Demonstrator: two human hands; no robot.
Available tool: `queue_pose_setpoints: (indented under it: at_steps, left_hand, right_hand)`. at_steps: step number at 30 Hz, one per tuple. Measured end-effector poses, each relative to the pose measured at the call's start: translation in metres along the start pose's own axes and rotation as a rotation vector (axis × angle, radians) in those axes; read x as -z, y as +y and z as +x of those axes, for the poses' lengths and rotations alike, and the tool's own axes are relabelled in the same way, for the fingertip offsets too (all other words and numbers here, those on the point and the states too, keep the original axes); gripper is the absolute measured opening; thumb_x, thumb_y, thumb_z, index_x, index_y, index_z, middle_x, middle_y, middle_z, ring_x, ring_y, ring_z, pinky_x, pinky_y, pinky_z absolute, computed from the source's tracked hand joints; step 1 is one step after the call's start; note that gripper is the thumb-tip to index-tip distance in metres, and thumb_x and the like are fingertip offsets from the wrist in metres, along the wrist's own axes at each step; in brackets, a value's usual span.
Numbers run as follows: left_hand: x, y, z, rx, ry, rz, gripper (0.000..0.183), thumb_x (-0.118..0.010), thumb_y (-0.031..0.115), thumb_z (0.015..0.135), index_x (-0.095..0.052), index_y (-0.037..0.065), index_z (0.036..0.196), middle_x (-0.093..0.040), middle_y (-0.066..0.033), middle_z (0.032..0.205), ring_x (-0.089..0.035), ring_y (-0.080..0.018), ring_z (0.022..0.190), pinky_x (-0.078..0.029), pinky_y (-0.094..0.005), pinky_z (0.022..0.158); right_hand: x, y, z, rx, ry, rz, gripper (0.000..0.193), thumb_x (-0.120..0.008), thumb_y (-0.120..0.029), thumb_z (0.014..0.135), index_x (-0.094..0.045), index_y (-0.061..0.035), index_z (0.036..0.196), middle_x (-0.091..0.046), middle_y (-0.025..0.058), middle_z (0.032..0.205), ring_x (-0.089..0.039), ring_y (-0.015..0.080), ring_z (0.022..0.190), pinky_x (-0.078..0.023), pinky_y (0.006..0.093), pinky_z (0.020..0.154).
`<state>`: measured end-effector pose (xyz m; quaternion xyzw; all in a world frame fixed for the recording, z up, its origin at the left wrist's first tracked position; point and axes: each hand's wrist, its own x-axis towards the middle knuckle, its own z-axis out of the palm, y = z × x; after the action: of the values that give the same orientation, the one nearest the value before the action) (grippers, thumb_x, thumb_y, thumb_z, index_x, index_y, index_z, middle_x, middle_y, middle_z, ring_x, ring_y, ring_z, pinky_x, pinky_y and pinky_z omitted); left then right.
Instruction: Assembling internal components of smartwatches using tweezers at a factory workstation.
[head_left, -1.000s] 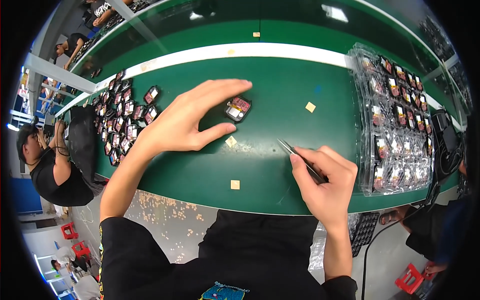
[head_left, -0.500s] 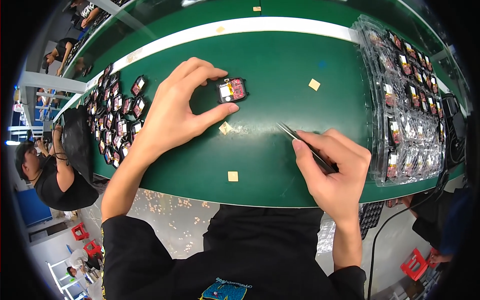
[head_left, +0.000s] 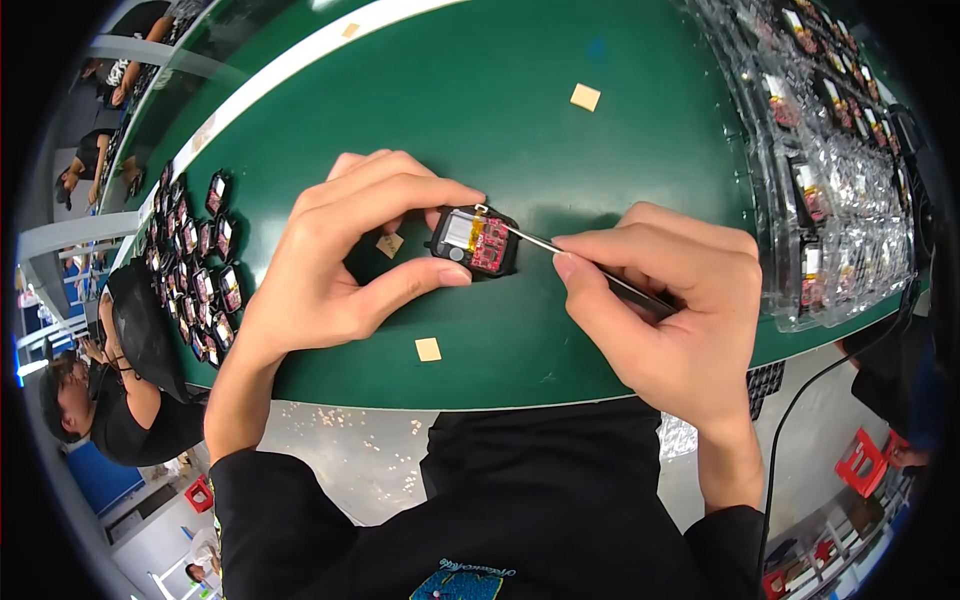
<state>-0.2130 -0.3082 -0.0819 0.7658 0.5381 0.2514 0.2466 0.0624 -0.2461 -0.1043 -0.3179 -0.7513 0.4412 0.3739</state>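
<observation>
A small black device housing [head_left: 476, 240] with a red circuit board, a silvery-white battery and yellow tape sits face up at the middle of the green table. My left hand [head_left: 350, 250] grips it between thumb below and fingers above. In my right hand [head_left: 670, 300] are dark tweezers [head_left: 610, 277], pinched between thumb and fingers. Their pale tips reach the right edge of the red board; whether they touch it I cannot tell. One small yellow paper square [head_left: 390, 244] lies behind my left hand's fingers, and another [head_left: 428, 349] nearer the front edge.
Many similar housings [head_left: 205, 285] are heaped at the left of the table [head_left: 400, 90]. Clear plastic trays [head_left: 800, 240] filled with more stand at the right. A third yellow square [head_left: 585, 97] lies farther back. A person [head_left: 110, 390] sits at the left.
The left fingers have closed on the housing and brought it nearer to me. The right hand has brought the tweezers' tips up to the circuit board. The view has shifted too.
</observation>
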Motion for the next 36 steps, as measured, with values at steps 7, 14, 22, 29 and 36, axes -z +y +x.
queue_pose_setpoints:
  at_steps: [7, 14, 22, 29, 36]
  left_hand:
    - [-0.001, -0.004, 0.004, -0.029, -0.03, 0.033, 0.057, -0.097, 0.029, 0.075, -0.082, -0.001, 0.122, -0.077, -0.009, 0.102, -0.061, -0.0202, 0.088, -0.042, -0.032, 0.075]
    - [0.001, -0.006, 0.004, -0.035, -0.049, 0.053, 0.061, -0.097, 0.031, 0.073, -0.082, -0.003, 0.121, -0.077, -0.0094, 0.103, -0.062, -0.0199, 0.088, -0.042, -0.0319, 0.075]
    - [0.001, -0.003, 0.003, 0.001, -0.017, 0.046, 0.062, -0.097, 0.028, 0.072, -0.08, -0.004, 0.122, -0.076, -0.0094, 0.102, -0.055, -0.0198, 0.082, -0.042, -0.0326, 0.078]
    - [0.001, -0.004, 0.004, -0.045, -0.033, 0.066, 0.058, -0.095, 0.024, 0.071, -0.08, -0.004, 0.119, -0.076, -0.01, 0.099, -0.055, -0.0203, 0.081, -0.042, -0.0333, 0.077]
    - [0.003, -0.005, 0.007, -0.045, -0.046, 0.048, 0.055, -0.094, 0.025, 0.073, -0.081, -0.004, 0.118, -0.076, -0.0103, 0.097, -0.055, -0.0201, 0.08, -0.042, -0.0336, 0.076]
  right_hand:
    - [-0.011, 0.006, 0.003, 0.073, -0.008, -0.085, 0.013, -0.082, 0.009, 0.083, -0.084, 0.0028, 0.094, -0.063, 0.0028, 0.067, -0.052, 0.0072, 0.054, -0.032, 0.0254, 0.05]
    - [-0.012, 0.006, 0.004, 0.077, -0.004, -0.141, 0.015, -0.083, 0.011, 0.082, -0.084, 0.0024, 0.094, -0.063, 0.002, 0.067, -0.052, 0.0064, 0.054, -0.032, 0.0251, 0.05]
    - [-0.009, 0.004, 0.002, 0.166, 0.046, -0.213, 0.024, -0.085, 0.011, 0.077, -0.085, 0.0018, 0.099, -0.062, 0.001, 0.068, -0.047, 0.005, 0.053, -0.029, 0.0245, 0.05]
    - [-0.013, 0.005, 0.002, 0.207, 0.053, -0.248, 0.028, -0.086, 0.012, 0.076, -0.086, 0.0018, 0.102, -0.062, 0.001, 0.071, -0.044, 0.0035, 0.052, -0.028, 0.0238, 0.05]
    - [-0.015, 0.005, 0.002, 0.184, 0.025, -0.246, 0.025, -0.084, 0.014, 0.079, -0.085, 0.0025, 0.101, -0.063, 0.0007, 0.071, -0.048, 0.0038, 0.054, -0.031, 0.0235, 0.05]
